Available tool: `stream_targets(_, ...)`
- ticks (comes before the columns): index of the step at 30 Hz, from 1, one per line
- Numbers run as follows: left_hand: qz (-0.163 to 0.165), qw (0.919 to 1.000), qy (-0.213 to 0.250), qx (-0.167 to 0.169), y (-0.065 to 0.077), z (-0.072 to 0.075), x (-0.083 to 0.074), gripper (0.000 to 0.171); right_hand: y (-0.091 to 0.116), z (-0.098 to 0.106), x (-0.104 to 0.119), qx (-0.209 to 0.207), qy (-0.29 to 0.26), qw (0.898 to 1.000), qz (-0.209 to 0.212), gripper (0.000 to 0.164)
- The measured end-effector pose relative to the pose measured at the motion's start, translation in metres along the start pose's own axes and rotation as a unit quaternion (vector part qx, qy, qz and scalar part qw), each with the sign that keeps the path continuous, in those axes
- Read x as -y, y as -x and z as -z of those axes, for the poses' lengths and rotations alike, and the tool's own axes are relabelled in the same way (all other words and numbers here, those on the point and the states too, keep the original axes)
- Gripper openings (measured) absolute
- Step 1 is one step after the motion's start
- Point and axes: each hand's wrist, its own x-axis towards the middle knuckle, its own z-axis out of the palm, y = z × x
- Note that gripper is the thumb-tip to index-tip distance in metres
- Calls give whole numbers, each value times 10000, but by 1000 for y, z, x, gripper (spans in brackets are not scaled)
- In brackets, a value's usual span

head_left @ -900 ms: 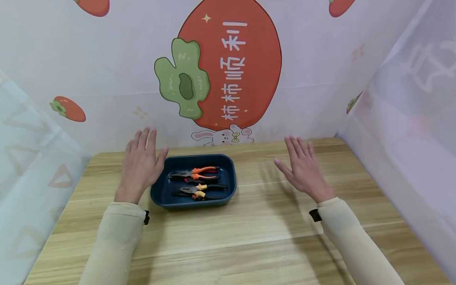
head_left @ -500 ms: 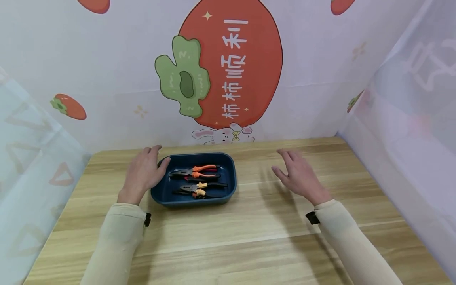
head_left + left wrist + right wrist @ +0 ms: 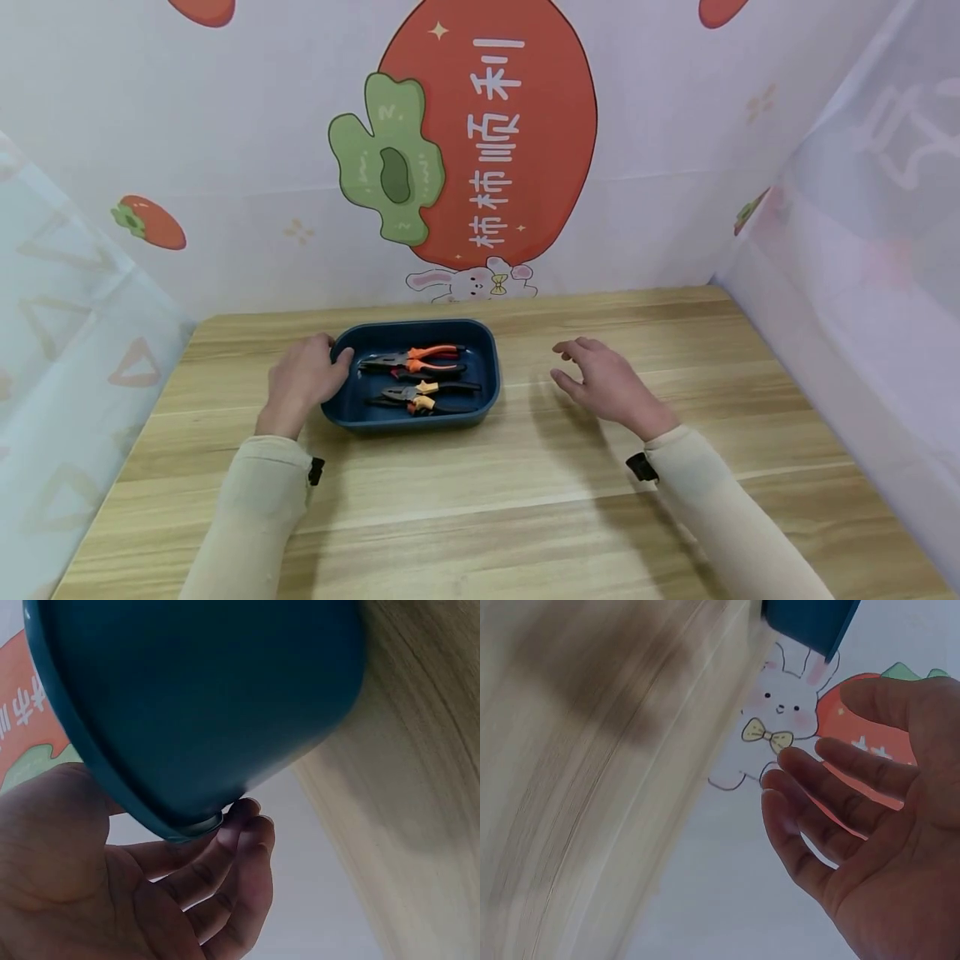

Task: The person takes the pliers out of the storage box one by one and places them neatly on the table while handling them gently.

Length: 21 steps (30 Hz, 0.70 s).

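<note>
A dark blue plastic bin [image 3: 416,427] stands on the table, left of the middle in the head view. Inside lie several pliers: a pair with orange handles [image 3: 435,353], a pair with yellow-and-black handles [image 3: 422,405], and darker tools partly hidden beneath. My left hand [image 3: 303,375] is at the bin's left end, thumb over the rim and fingers curled round the outside. In the left wrist view, fingertips [image 3: 253,817] meet the bin wall [image 3: 210,697] near a corner. Right of the bin, apart from it, my right hand [image 3: 603,383] hovers with loosely bent, empty fingers.
The wooden table [image 3: 480,517] ends at a white printed cloth backdrop [image 3: 255,242] behind the bin. Cloth walls also flank the table at left [image 3: 75,350] and right [image 3: 847,292]. A black strap [image 3: 642,467] is at the right wrist.
My left hand has lowered from above the bin's left side, its fingers bending round the rim. My right hand has come down and leftward toward the bin, fingers bending from straight. The bin stays put.
</note>
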Motion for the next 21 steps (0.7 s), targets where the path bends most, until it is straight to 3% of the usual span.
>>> stream_targets(8,356,9993,99,88,5,0,3,36,-9,-4,24,212,-86,9994,270,34)
stream_targets(21,240,9996,142,71,8,-5,9,34,-35,-5,69,518,-250,9954,767,34)
